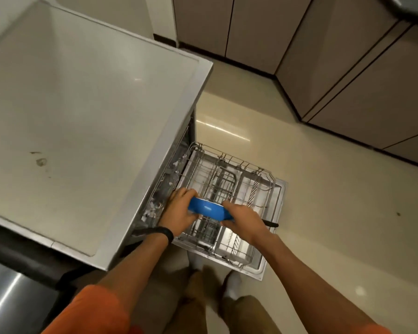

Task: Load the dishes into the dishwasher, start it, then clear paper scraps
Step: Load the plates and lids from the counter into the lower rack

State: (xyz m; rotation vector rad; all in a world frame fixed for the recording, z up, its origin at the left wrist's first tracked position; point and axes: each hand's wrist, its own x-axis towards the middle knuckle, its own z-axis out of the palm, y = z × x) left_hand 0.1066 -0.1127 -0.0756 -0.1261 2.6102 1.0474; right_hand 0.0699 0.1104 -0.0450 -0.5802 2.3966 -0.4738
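I am reaching both arms down, my left hand (179,213) (a black band (165,234) on its wrist) and my right hand (241,219) gripping opposite sides of one glossy blue bowl (204,208), holding it over the single pulled-out wire rack (247,179) beside the smooth pale counter (82,104).

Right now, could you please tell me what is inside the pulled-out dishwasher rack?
The rack shows bare wire tines and a cutlery basket; no dishes seen. The left hand and right hand hold a blue bowl over it, covering the part beneath.
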